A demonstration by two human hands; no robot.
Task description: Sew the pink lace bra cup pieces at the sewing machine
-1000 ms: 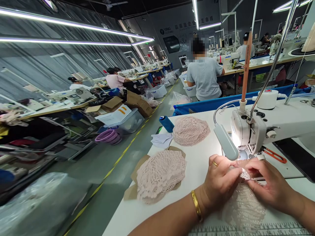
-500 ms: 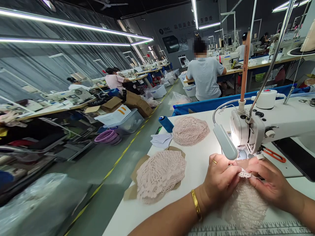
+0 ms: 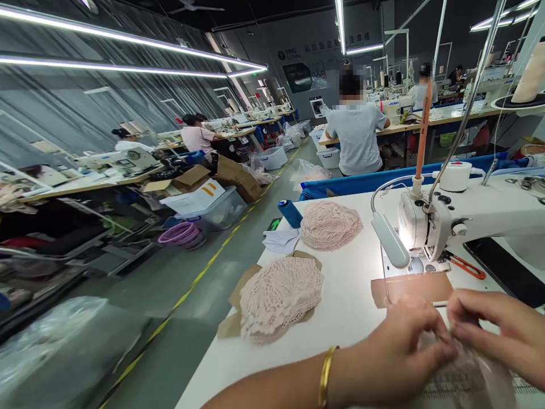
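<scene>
My left hand (image 3: 409, 346), a gold bangle on its wrist, is closed with its thumb and fingers pinching a sheer beige lace piece (image 3: 481, 369). Close beside it, my right hand (image 3: 502, 329) pinches the same lace. Both hands are slightly blurred, and the fingers cover the lace's upper edge. The lace hangs toward me over a printed ruler strip (image 3: 528, 384). Beyond my hands stands a white sewing machine (image 3: 421, 227) with its lamp lit. A brown flat piece (image 3: 415, 288) lies at the machine's front, apart from the lace.
Left on the white table (image 3: 340, 318) lie a near lace stack (image 3: 281, 298) and a far one (image 3: 331, 225). Behind them are a blue thread cone (image 3: 290, 214) and white papers (image 3: 281, 241). Orange snips (image 3: 466, 265) and a black phone (image 3: 506, 270) lie right of the needle area.
Both hands have drawn back from the needle area toward me and to the right, bringing the lace along. The brown piece by the machine is now uncovered.
</scene>
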